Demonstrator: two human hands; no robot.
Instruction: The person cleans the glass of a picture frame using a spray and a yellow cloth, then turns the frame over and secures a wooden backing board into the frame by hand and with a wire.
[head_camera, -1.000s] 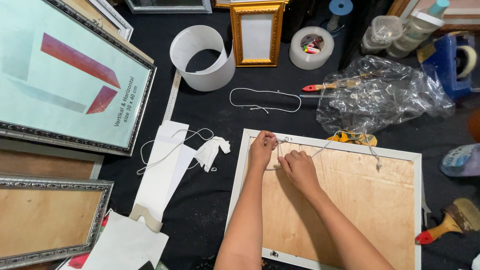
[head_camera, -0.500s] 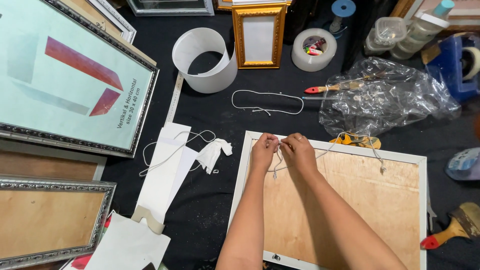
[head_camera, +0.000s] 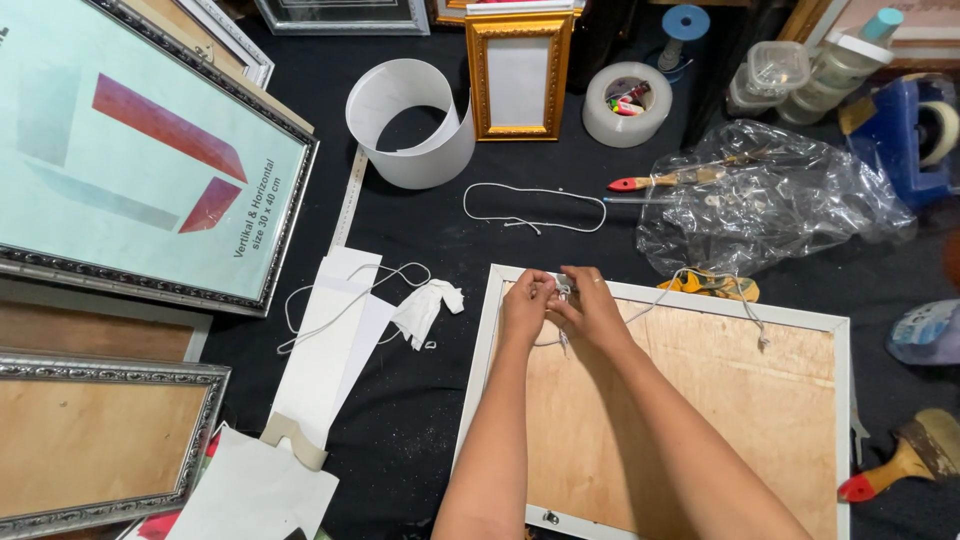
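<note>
A white picture frame (head_camera: 500, 330) lies face down on the black table, its plywood back (head_camera: 700, 400) up. A white hanging cord (head_camera: 700, 283) runs along its top edge to a fastener at the right (head_camera: 762, 340). My left hand (head_camera: 525, 305) and my right hand (head_camera: 590, 305) meet at the frame's top left part, fingers pinched on the cord's left end. What sits under the fingertips is hidden.
A loose loop of cord (head_camera: 535, 205), a curled white plastic sheet (head_camera: 410, 120), a gold frame (head_camera: 518, 75), a tape roll (head_camera: 627, 103) and a crumpled clear bag (head_camera: 770, 195) lie beyond. Large frames (head_camera: 140, 170) fill the left; paper strips (head_camera: 335, 340) and brushes (head_camera: 900, 465) lie beside.
Both hands have drawn together at the frame's top left, and the right hand has moved up and left along the cord. The view has shifted slightly.
</note>
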